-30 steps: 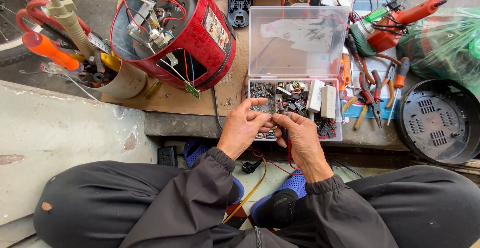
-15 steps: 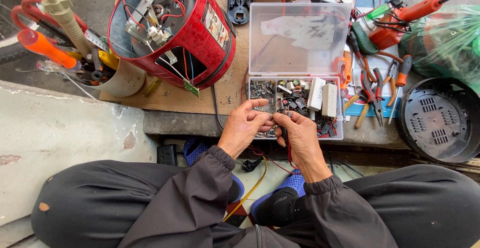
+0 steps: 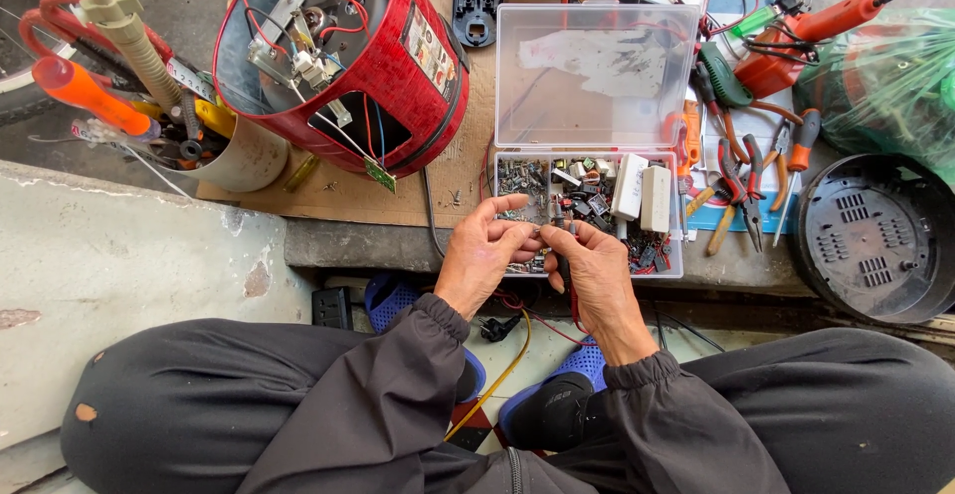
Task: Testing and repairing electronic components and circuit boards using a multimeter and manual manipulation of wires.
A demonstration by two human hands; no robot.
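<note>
Head cam: left hand [image 3: 484,255] and right hand [image 3: 597,273] are met fingertip to fingertip over the near edge of a clear parts box [image 3: 589,210], lid propped open at 12 o'clock. A tiny component [image 3: 545,231], poss. a small metal part but too small to tell, is pinched between both hands' fingertips. Red appliance shell [image 3: 393,56] is tipped at 10 o'clock; pliers [image 3: 738,181] lie at 3 o'clock.
</note>
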